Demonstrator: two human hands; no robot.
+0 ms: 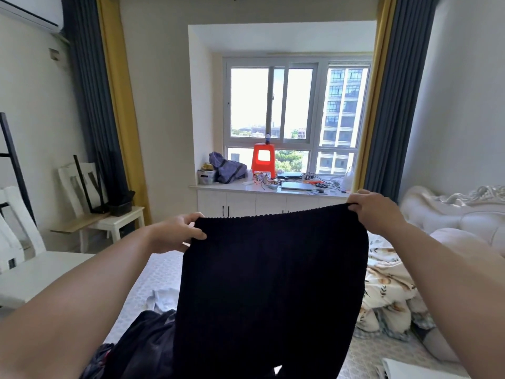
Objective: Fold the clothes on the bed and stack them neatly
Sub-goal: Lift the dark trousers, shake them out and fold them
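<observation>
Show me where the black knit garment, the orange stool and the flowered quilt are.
black knit garment (pixel 270 283), head view, middle of the hanging cloth
orange stool (pixel 263 164), head view, front face under its window
flowered quilt (pixel 388 291), head view, rumpled printed top

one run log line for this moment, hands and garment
step: garment held up unfolded | left hand: grips top left corner | right hand: grips top right corner | black knit garment: hanging over bed
</observation>
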